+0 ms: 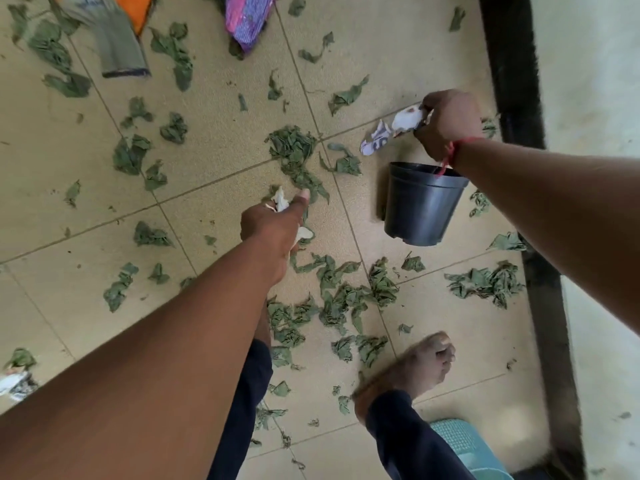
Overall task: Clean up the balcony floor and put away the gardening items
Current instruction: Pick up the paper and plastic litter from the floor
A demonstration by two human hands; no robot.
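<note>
A black plastic flowerpot sits on the beige tiled balcony floor near its right edge. The right forearm crosses part of the rim, and I cannot tell what is inside. Just beyond the rim, the right hand has its fingers curled tight round a crumpled white printed paper. Toward the middle of the floor, the left hand holds small white paper scraps, with one finger stretched out straight. Torn green leaves lie scattered across the tiles. At the far edge lie a grey-green gardening glove and a pink-and-purple patterned cloth.
</note>
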